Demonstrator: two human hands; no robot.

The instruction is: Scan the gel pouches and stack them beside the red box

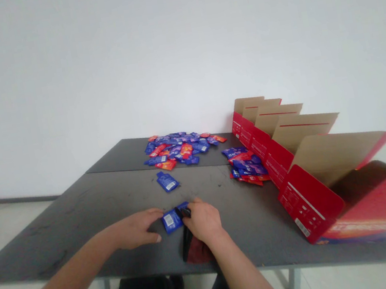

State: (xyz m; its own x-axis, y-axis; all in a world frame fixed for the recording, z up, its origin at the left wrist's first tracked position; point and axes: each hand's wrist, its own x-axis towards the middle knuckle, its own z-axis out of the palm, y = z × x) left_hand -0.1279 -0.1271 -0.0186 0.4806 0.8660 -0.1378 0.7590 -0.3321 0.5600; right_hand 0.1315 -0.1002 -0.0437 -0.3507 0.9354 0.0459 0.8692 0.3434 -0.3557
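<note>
At a dark grey table (88, 206) set against a pale wall (148, 53), we see a blue packet (171, 221) lying flat near the front edge, between two bare hands. The left hand (138, 228) is loosely spread, thumb well apart from the forefinger, its fingertips at the packet's left edge; whether they press on it we cannot tell. The right hand (202, 219) is curled closed around a black tool (186, 244), which, with the hand, covers the packet's right end. We cannot make out the reddish-brown piece (199, 251) beside it, partly hidden beneath the wrist.

A second blue packet (167, 181) lies just beyond, between the hands and a broad heap of blue, red and orange packets (179, 148) at the far end. To the right, we find a smaller pile of packets (246, 166) tight against a row of red cartons (269, 156), whose raised brown flaps line that side of the table. The nearest carton (311, 201) gapes open, its outer end blurred, close to the right forearm's side.
</note>
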